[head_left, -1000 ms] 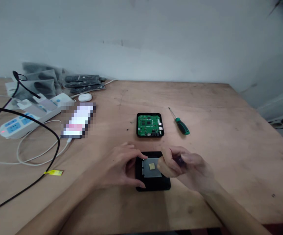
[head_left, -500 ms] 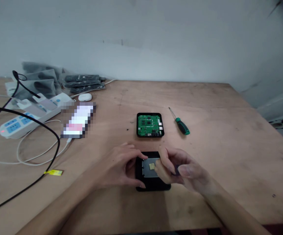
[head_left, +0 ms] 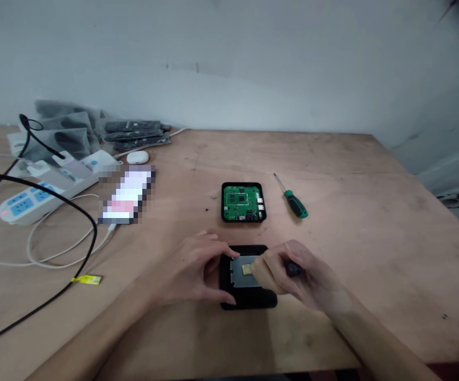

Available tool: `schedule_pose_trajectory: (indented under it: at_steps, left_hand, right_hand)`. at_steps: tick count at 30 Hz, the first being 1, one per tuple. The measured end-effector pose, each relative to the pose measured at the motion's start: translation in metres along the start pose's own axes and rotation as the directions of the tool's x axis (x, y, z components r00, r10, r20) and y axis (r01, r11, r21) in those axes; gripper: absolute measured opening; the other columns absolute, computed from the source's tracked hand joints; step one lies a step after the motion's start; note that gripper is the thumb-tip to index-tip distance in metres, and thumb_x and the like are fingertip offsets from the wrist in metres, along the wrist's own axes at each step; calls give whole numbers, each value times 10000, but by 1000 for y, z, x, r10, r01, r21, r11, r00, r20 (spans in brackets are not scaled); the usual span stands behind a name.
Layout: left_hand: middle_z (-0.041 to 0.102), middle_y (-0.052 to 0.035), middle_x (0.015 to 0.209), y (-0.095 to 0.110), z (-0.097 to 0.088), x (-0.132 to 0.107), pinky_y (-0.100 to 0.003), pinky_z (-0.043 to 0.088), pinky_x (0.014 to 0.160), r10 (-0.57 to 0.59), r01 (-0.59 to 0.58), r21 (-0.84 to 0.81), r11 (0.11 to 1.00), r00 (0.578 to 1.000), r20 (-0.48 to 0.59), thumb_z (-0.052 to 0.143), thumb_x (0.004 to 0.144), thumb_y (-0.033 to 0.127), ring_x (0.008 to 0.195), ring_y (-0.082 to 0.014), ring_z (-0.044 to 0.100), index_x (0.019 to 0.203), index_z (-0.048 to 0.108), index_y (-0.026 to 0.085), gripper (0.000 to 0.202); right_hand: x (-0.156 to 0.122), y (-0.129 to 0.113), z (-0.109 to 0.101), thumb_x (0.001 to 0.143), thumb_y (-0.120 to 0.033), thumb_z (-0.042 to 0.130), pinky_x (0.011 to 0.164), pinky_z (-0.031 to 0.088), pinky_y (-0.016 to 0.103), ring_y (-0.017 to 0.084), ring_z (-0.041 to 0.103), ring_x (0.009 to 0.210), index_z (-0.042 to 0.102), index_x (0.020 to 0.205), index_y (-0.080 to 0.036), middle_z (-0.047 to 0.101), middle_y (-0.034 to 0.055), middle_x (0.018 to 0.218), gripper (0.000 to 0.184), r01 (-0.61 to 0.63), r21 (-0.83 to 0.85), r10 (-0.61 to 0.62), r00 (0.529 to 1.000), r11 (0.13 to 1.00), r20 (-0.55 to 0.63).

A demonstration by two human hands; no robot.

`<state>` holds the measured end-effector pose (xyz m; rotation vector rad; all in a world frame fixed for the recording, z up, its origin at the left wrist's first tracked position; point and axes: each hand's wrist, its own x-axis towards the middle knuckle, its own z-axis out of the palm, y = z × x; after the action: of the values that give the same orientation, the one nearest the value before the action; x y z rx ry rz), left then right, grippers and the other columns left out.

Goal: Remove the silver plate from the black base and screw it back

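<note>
In the head view, both forearms ran up from the bottom edge of the frame and met just below the centre. My left hand (head_left: 195,270) lay palm-down on the desk (head_left: 372,238), its fingers (head_left: 223,251) curled and clamped on the left edge of the black case (head_left: 249,300), with the thumb at the lower left corner. My right hand (head_left: 299,278) angled in from the lower right, its fingers (head_left: 263,272) pinched together on a dark object (head_left: 293,269) too small for me to name, the tips touching the inside of the case.

That case sat open, holding a grey metal plate (head_left: 237,278) with a small yellowish square (head_left: 247,269) on it. Above it, near the middle of the frame, a second black shell (head_left: 223,203) held a green circuit board (head_left: 242,201). Just to the right of that lay a green-handled screwdriver (head_left: 295,203). At the left were a power strip (head_left: 43,193) and loose cables (head_left: 55,248).
</note>
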<state>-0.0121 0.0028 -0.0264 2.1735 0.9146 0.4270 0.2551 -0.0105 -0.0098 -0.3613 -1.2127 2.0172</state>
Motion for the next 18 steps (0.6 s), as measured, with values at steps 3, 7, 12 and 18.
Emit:
schedule_pose_trajectory:
  at_steps: [3, 7, 12, 18]
  left_hand:
    - [650, 8, 839, -1, 0, -1, -336, 419, 783, 8, -8, -3, 1000, 1000, 3, 939, 795, 661, 883, -227, 624, 1301, 718, 247, 690]
    - [651, 6, 844, -2, 1, -1, -338, 421, 773, 9, -9, -4, 1000, 1000, -5, 919, 808, 681, 857, -219, 617, 1298, 722, 251, 680]
    - [675, -6, 872, -2, 1, 0, -338, 419, 780, 12, -12, 2, 1000, 1000, -17, 921, 798, 682, 894, -236, 626, 1285, 735, 252, 675]
    - [655, 11, 831, -1, 1, -1, -331, 409, 764, 20, -20, 19, 1000, 1000, -23, 911, 810, 685, 874, -226, 624, 1287, 730, 252, 669]
  right_hand:
    - [0, 3, 0, 1170, -474, 331, 620, 290, 344, 168, 359, 593, 518, 637, -202, 392, -4, 602, 627, 18, 24, -18, 1000, 1000, 10]
    - [2, 3, -1, 1149, -549, 376, 637, 303, 334, 172, 387, 625, 539, 667, -197, 386, -10, 617, 618, 3, 74, -5, 1000, 997, 22]
    - [3, -2, 0, 911, -447, 745, 561, 212, 269, 122, 280, 589, 599, 869, -176, 397, -49, 669, 311, -94, 236, 95, 995, 967, 10]
    - [2, -3, 0, 892, -377, 780, 518, 171, 234, 104, 234, 589, 564, 891, -185, 416, -49, 706, 289, -130, 263, 135, 991, 956, -2]
